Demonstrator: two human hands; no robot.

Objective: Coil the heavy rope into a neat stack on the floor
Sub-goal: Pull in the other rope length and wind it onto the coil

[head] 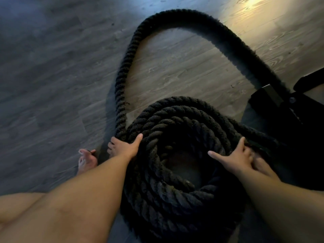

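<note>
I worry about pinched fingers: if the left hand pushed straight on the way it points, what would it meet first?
Probably the inner turns of the rope coil: the left hand grips its outer turn and points up-right across it. Depth is unclear.

Coiled rope [175,199] on the floor [52,67] (loop [175,16] beyond, foot [87,161] left).

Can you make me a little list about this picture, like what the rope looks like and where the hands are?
rope: thick, black, twisted, mostly coiled in a round stack
loose loop: curves across the floor toward a black frame
left hand: grips the stack's left side
right hand: grips the stack's right side
floor: grey wood planks
also: a bare foot beside the left hand
</note>
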